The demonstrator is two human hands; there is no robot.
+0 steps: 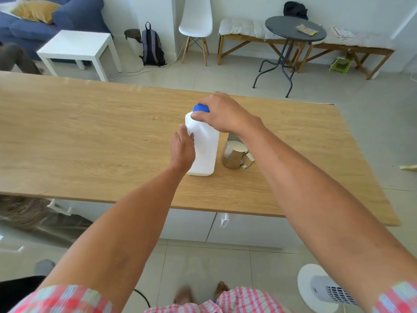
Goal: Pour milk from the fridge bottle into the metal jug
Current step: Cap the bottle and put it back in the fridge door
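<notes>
A white plastic milk bottle [205,150] stands upright on the wooden table [90,136]. My left hand [182,149] grips its left side, near the handle. My right hand [222,114] is closed over the blue cap [199,108] on top of the bottle. Just right of the bottle stands the metal jug [234,155], upright, with white milk inside and its handle pointing to the near right. My right forearm passes above the jug's far side.
The table's near edge runs above white drawers [248,229]. A white fan [325,288] stands on the floor at the lower right. Beyond the table are a white side table [76,48], a white chair [195,23] and a round grey table [293,28].
</notes>
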